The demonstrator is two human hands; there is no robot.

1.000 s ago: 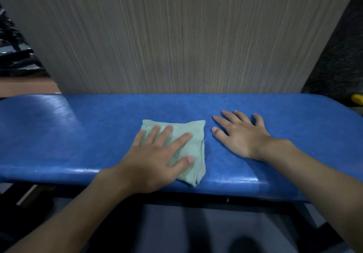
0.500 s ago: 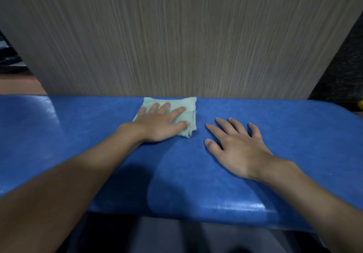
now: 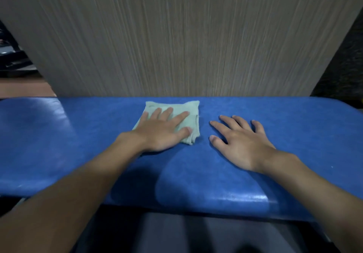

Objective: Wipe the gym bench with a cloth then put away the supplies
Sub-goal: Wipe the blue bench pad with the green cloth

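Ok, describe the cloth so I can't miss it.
Find the long blue bench in front of the grey panel. Near its far edge, the left hand presses flat on the cloth. It is the only pale green folded thing, left of the bare right hand.

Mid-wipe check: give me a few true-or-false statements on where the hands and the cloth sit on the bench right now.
1. The left hand lies flat on the green cloth. True.
2. The right hand grips a spray bottle. False: it rests open on the bare blue bench and holds nothing.
3. The cloth lies near the bench's far edge, close to the grey panel. True.
4. The cloth hangs over the bench's near edge. False: it lies wholly on top of the pad, toward the far side.
5. The right hand touches the cloth. False: bare bench shows between them.
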